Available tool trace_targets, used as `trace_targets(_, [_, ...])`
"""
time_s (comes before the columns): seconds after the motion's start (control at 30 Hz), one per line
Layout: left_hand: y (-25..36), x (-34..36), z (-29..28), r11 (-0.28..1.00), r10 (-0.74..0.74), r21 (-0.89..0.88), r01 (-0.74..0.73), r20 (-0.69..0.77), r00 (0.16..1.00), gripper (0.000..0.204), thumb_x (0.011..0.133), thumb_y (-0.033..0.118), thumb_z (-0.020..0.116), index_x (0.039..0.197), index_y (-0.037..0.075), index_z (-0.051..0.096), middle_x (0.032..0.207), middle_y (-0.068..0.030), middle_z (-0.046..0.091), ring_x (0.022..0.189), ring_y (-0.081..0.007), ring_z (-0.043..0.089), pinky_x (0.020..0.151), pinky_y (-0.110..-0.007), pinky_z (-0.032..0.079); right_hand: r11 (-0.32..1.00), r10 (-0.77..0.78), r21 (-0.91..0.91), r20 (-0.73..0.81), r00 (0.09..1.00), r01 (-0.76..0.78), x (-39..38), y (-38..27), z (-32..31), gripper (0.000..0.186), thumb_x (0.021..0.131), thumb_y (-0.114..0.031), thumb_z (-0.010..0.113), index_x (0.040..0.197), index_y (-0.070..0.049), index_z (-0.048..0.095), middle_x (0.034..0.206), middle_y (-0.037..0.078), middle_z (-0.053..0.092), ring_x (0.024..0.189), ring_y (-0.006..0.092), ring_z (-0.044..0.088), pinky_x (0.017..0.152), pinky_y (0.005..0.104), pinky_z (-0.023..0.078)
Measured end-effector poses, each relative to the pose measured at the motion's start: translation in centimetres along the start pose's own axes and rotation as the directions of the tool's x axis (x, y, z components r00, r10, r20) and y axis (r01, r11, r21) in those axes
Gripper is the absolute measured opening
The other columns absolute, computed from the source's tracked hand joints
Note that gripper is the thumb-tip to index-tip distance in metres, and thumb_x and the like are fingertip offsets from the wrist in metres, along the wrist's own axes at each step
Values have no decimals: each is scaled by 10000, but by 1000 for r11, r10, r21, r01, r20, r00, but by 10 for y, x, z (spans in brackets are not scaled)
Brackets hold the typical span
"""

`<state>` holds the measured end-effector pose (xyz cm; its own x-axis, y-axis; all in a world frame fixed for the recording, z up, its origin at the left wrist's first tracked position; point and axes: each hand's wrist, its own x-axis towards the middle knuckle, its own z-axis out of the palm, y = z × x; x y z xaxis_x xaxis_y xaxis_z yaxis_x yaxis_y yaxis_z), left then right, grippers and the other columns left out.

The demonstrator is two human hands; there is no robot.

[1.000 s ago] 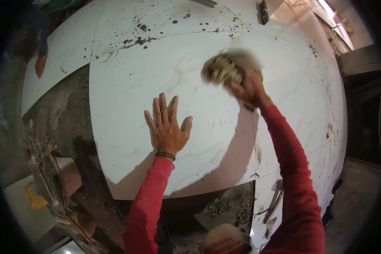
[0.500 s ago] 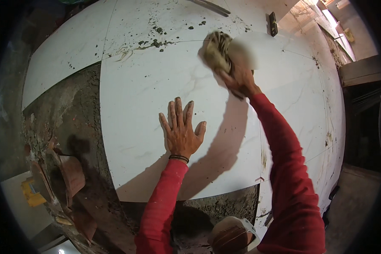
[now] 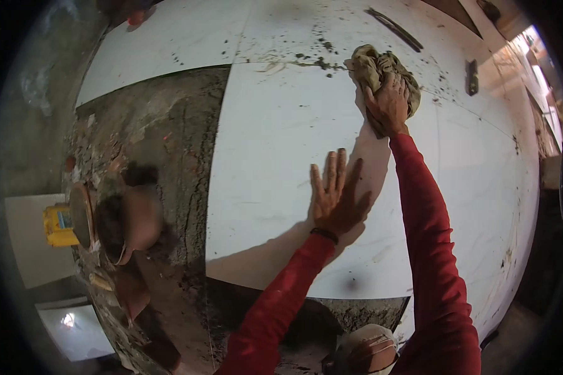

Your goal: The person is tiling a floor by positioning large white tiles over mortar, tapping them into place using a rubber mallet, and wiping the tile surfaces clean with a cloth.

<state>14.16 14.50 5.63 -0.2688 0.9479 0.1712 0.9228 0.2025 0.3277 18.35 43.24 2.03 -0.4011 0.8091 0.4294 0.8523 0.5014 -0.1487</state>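
Rag (image 3: 367, 67), crumpled, no clear long axis, clasped by right hand (image 3: 391, 106) near far right corner of tile (image 3: 275, 137), beyond left hand (image 3: 340, 203), spread mid-tile.

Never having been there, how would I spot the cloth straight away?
Start with the big white tiles and follow the right red sleeve up to the right hand. The cloth is bunched beneath it: a crumpled, olive-brown bundle, unlike the flat, pale tiles and small dark crumbs around it.
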Motion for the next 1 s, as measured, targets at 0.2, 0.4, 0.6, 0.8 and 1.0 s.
trace_targets(0.2, [-8, -3, -5, 967, 10, 252, -50, 156, 988, 703, 975, 394, 567, 1567, 97, 333, 1664, -164, 228, 1536, -347, 220, 1222, -617, 145, 993, -61, 110, 71, 996, 53, 22, -136, 31, 827, 930, -553, 557, 1464, 60, 407, 1458, 351, 470, 1404, 478, 408, 1191, 558, 270])
trace_targets(0.4, [4, -10, 10, 991, 58, 109, -80, 186, 981, 713, 951, 443, 577, 1545, 103, 377, 1660, -180, 236, 1538, -359, 215, 1222, -629, 139, 960, -220, 174, -15, 975, 219, 19, -209, 54, 796, 885, -475, 635, 1452, 39, 419, 1406, 327, 531, 1356, 456, 466, 1161, 560, 292])
trace_targets(0.6, [-8, -5, -8, 867, -83, -483, 126, 111, 990, 730, 922, 502, 589, 1518, 110, 431, 1655, -200, 246, 1540, -374, 209, 1221, -643, 133, 235, 107, 958, 141, 984, -163, 27, -216, 6, 700, 905, -286, 703, 1413, 75, 387, 1329, 308, 573, 1224, 400, 587, 1029, 463, 462])
trace_targets(0.8, [-3, -1, -11, 979, -21, -203, 29, 41, 999, 734, 909, 494, 612, 1519, 128, 432, 1645, -217, 250, 1541, -385, 196, 1206, -654, 162, 773, -31, 622, 240, 970, -129, 46, -59, -43, 721, 901, -364, 712, 1458, 1, 433, 1485, 254, 464, 1345, 375, 486, 1111, 453, 404])
trace_targets(1.0, [3, 5, -19, 999, 21, 29, -28, 226, 974, 761, 951, 563, 476, 1559, 116, 378, 1653, -179, 267, 1551, -375, 158, 1218, -662, 110, 991, -51, -125, 15, 999, 52, 32, -123, 39, 640, 978, -520, 518, 1504, -163, 451, 1556, 191, 431, 1374, 472, 429, 1115, 623, 320])
